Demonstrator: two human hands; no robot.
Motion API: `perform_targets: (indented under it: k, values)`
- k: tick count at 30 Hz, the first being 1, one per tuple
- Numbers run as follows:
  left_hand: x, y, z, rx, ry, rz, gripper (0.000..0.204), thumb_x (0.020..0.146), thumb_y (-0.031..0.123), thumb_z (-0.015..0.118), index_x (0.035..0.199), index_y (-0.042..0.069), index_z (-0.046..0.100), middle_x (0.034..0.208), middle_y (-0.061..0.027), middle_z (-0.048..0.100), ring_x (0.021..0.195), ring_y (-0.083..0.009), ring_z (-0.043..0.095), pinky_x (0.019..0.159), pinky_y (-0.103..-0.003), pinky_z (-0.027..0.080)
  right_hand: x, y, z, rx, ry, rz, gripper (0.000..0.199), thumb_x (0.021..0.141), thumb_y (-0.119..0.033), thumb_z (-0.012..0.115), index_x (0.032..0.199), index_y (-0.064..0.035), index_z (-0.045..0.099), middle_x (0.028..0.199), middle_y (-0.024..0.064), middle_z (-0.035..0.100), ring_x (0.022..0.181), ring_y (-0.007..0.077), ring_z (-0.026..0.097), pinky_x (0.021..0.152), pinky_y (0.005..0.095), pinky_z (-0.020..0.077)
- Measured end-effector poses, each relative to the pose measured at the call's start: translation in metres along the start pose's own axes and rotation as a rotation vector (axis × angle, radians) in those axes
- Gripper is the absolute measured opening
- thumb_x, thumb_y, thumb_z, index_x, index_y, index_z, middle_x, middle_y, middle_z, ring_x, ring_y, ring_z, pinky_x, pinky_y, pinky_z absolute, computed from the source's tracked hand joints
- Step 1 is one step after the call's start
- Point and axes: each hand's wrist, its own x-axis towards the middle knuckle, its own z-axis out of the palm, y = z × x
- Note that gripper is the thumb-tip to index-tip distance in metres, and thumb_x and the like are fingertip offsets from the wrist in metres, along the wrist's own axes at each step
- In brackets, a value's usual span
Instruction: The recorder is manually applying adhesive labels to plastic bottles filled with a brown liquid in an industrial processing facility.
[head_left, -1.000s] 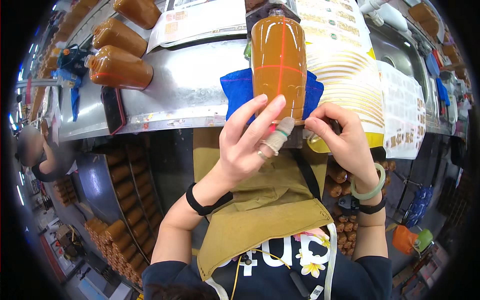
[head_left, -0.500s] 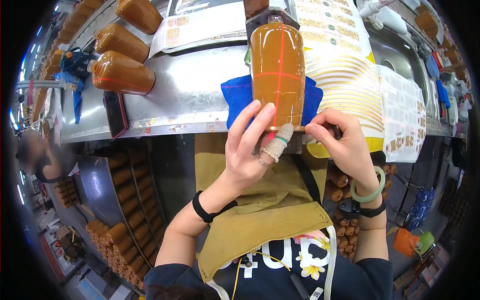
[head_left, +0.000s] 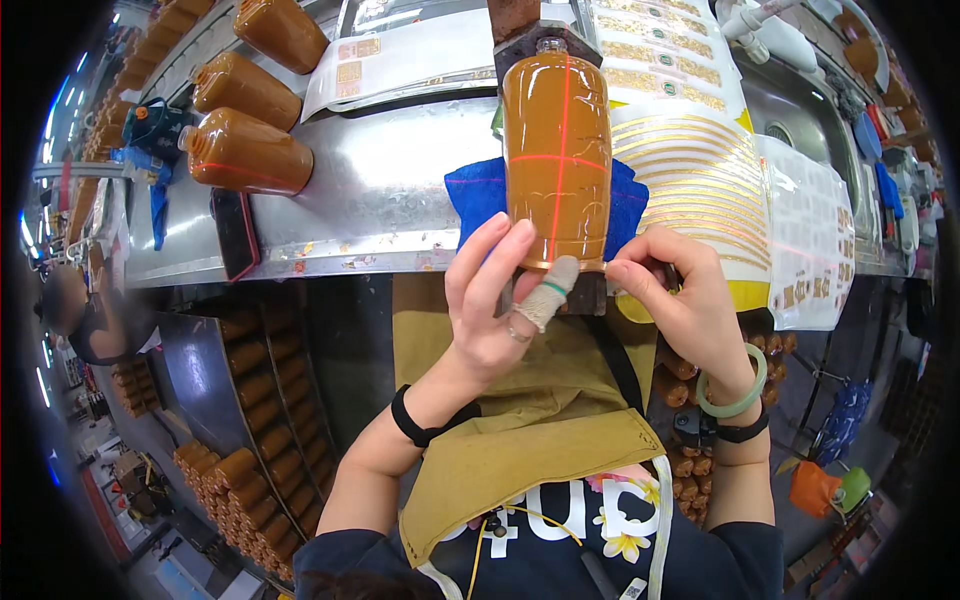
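Note:
An amber-brown glass bottle [head_left: 540,130] lies on its side, neck away from me, with red crossed light lines on it. Blue cloth [head_left: 475,200] shows on both sides beneath it. A thin gold strip [head_left: 592,266] runs along the edge of its base. My left hand [head_left: 490,295] has its fingers stretched apart by the bottle's lower left. Its thumb, in a knitted finger cover [head_left: 550,293], presses at the base edge. My right hand [head_left: 675,285] pinches at the strip's right end, beside the base. The other fingers are curled in.
Gold-striped decal sheets [head_left: 690,200] lie right of the bottle, beside a sink [head_left: 785,110]. Several brown bottles [head_left: 250,150] and a phone [head_left: 234,232] are on the metal table [head_left: 370,190] at left. Racks of bottles [head_left: 260,390] stand below. Another person [head_left: 95,310] is at far left.
My left hand has shifted slightly left and toward me, its covered thumb sliding left along the base edge. My right hand stays pinched near the same spot. The bottle keeps its place.

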Motion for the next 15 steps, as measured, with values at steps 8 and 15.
perform_targets:
  k: [8, 15]
  values:
    - [-0.001, -0.011, 0.007, -0.248, 0.132, -0.111, 0.038, 0.078, -0.010, 0.084, 0.109, 0.003, 0.067, 0.112, -0.0161, 0.074, 0.103, -0.0389, 0.074, 0.085, -0.042, 0.066, 0.003, -0.005, 0.002, 0.018, 0.001, 0.010, 0.012, 0.090, -0.009, 0.076, 0.089, 0.0023, 0.073, 0.075, 0.0045, 0.067, 0.064, 0.0107, 0.049, 0.059, 0.0279, 0.0392]
    - [-0.013, -0.013, 0.005, -0.208, 0.123, -0.154, 0.028, 0.078, -0.013, 0.081, 0.098, -0.005, 0.062, 0.117, -0.0197, 0.073, 0.101, -0.0388, 0.074, 0.085, -0.042, 0.066, 0.000, -0.007, -0.003, 0.011, -0.010, -0.011, 0.010, 0.089, -0.007, 0.075, 0.088, 0.0021, 0.072, 0.075, 0.0018, 0.065, 0.065, 0.0083, 0.048, 0.060, 0.0265, 0.0385]
